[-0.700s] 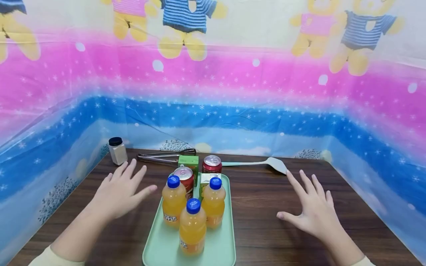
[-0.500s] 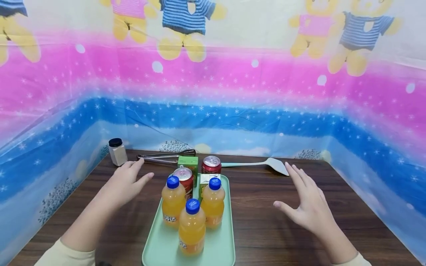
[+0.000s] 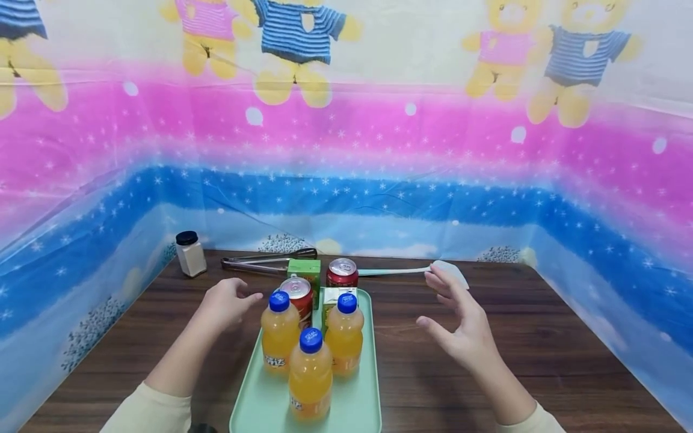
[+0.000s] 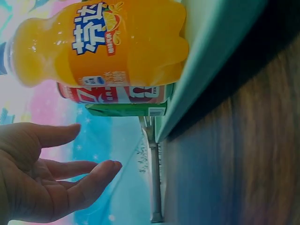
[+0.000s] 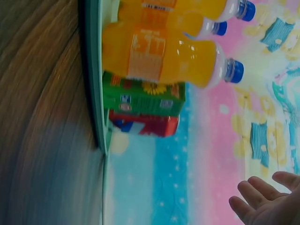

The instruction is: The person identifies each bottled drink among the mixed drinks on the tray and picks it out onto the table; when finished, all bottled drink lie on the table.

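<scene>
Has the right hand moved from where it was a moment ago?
Yes. In the head view, the right hand has moved inward, closer to the green tray.

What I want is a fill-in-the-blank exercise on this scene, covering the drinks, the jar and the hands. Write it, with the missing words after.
1. The number of orange-drink bottles on the tray is ____.
2. The colour of the bottle caps is ____.
3. The lid on the jar is ____.
4. The hand nearer the jar is the person's ____ one.

Missing words: three; blue; black; left.
</scene>
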A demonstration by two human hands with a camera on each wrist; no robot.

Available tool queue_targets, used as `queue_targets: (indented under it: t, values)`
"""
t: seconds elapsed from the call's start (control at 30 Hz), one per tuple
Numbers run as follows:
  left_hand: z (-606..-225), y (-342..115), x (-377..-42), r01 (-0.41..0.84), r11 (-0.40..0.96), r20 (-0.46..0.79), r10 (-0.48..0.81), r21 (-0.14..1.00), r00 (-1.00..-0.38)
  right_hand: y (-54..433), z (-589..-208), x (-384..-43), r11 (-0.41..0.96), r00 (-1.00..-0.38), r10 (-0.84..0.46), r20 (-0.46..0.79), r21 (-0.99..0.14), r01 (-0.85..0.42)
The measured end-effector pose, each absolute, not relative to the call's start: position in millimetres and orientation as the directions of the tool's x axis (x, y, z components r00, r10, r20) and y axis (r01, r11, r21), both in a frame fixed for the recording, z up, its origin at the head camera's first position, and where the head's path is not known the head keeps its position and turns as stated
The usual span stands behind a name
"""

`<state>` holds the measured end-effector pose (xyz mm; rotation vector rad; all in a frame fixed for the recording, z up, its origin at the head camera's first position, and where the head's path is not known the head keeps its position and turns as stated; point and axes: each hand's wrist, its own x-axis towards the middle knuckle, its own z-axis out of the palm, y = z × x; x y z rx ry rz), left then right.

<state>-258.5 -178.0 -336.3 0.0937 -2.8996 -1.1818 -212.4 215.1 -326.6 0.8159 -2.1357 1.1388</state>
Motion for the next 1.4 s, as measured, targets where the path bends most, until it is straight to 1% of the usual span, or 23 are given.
queue_targets:
  t: [0.13, 0.2, 0.37, 0.5, 0.67, 0.8, 0.97, 1.03, 1.23, 1.4]
  values:
    - [-344, -176, -263, -0.111, 0.681, -0.102, -0.054, 0.724, -0.993, 203, -329, -214, 0.331, -0.674, -0.262, 0.691, -0.592, -0.735]
    - [-346, -175, -264, -0.124, 0.681, -0.127, -0.047, 0.721, -0.991, 196, -326, -211, 0.287, -0.678, -0.268, 0.685, -0.615, -0.735]
    - [-351, -172, -265, -0.151, 0.675, -0.168, -0.042, 0.722, -0.985, 178, -321, -204, 0.257, -0.702, -0.272, 0.659, -0.653, -0.712]
    - [-357, -168, -263, -0.164, 0.663, -0.190, -0.033, 0.731, -0.981, 173, -337, -212, 0.238, -0.727, -0.299, 0.618, -0.690, -0.684]
    - [-362, -163, -263, -0.161, 0.649, -0.204, -0.010, 0.743, -0.979, 167, -350, -217, 0.223, -0.725, -0.327, 0.606, -0.696, -0.682]
    - [-364, -162, -263, -0.183, 0.639, -0.228, -0.012, 0.747, -0.973, 162, -355, -219, 0.209, -0.721, -0.340, 0.603, -0.699, -0.683]
    - [-368, -163, -264, -0.207, 0.631, -0.266, -0.001, 0.747, -0.964, 155, -358, -219, 0.231, -0.745, -0.346, 0.571, -0.717, -0.657]
    - [-369, -164, -264, -0.213, 0.633, -0.282, 0.010, 0.745, -0.959, 152, -356, -217, 0.246, -0.751, -0.346, 0.562, -0.718, -0.651]
    - [-369, -165, -262, -0.222, 0.653, -0.316, 0.029, 0.724, -0.948, 139, -338, -203, 0.249, -0.745, -0.361, 0.561, -0.712, -0.657]
    - [-369, -165, -261, -0.214, 0.666, -0.329, 0.049, 0.714, -0.943, 131, -332, -198, 0.290, -0.785, -0.349, 0.512, -0.737, -0.610]
